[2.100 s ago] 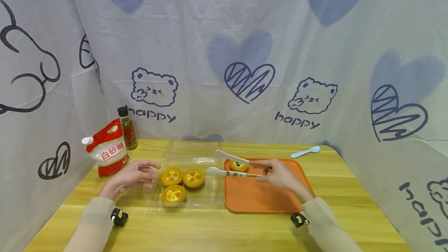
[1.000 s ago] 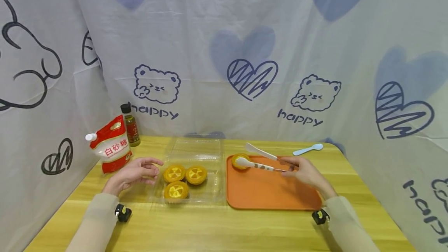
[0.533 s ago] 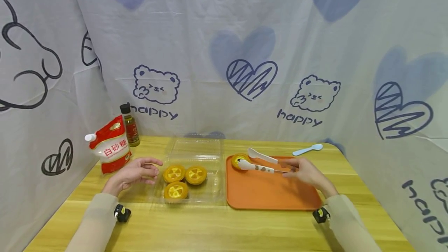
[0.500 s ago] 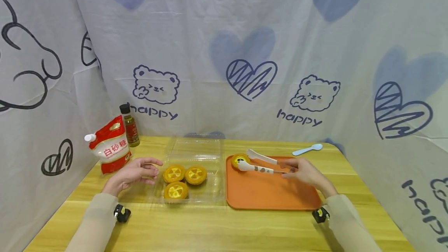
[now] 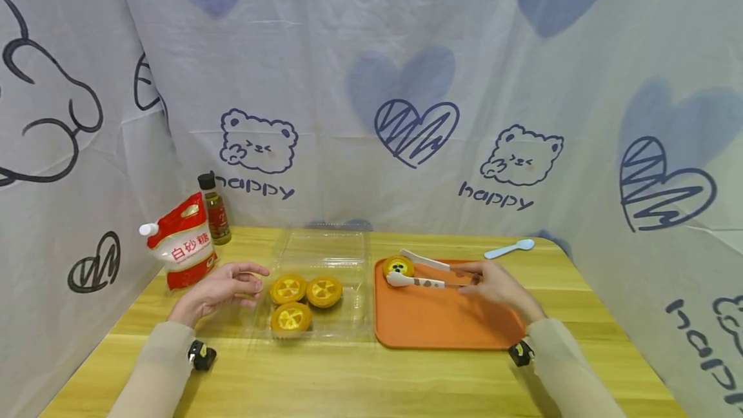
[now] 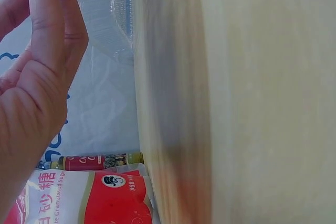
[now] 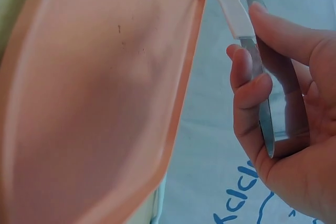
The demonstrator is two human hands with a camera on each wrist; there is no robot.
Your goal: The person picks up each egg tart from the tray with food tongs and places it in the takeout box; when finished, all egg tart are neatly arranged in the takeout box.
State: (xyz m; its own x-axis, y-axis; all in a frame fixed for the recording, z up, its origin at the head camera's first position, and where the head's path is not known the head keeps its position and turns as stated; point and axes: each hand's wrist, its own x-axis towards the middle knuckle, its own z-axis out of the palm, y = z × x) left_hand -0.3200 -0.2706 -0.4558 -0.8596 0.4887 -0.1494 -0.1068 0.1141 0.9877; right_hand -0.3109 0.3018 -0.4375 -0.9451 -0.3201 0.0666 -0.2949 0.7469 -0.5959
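Right hand gripping tongs at tart on orange tray; left hand loose-fingered beside clear container

Tongs: shanks in bare metal, polished, nearly mirror-like in the right-wrist view; tips smooth wht. plast., semi-gloss. Tray looks like moulded plast., smooth, mostly matt w/ soft sheen. Box = thin clear plast., v. glossy. Tarts: tops slightly shiny; sides finely ridged in the left-wrist view. Table: wood-grain surf., smooth, low sheen; solid wood or laminate unclear. Sugar bag: glossy plast. film w/ hard plast.-looking cap. Bottle: shiny, glass or plast. unclear. Spoon: smooth, plast.-looking. Backdrop & sleeves: matt cloth, backdrop lightly creased.
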